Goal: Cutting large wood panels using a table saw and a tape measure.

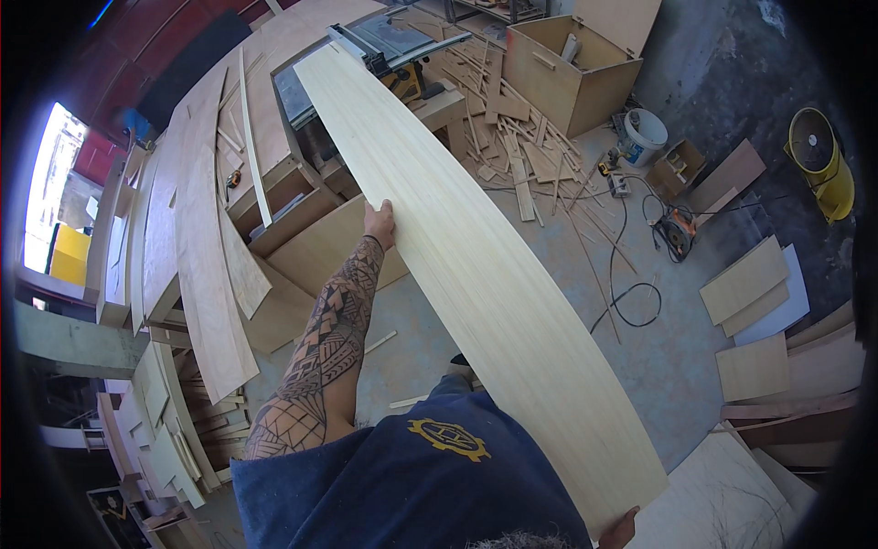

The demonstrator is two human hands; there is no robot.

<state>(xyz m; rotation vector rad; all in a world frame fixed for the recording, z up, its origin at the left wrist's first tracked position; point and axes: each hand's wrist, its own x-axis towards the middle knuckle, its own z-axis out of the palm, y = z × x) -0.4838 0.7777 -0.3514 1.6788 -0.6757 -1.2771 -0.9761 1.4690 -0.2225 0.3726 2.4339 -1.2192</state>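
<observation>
A long pale plywood board runs from the table saw at the far end down to the lower right, beside my body. Its far end lies over the saw's top. My left hand grips the board's left edge about midway, thumb on the upper face and the other fingers hidden beneath. At the near end, my right hand holds the board by its corner, mostly cut off by the lower edge of the picture.
Wood offcuts litter the floor right of the saw, near a wooden box. A white bucket, a circular saw with its cable, and a yellow blower stand farther right. Plywood sheets cover the left bench.
</observation>
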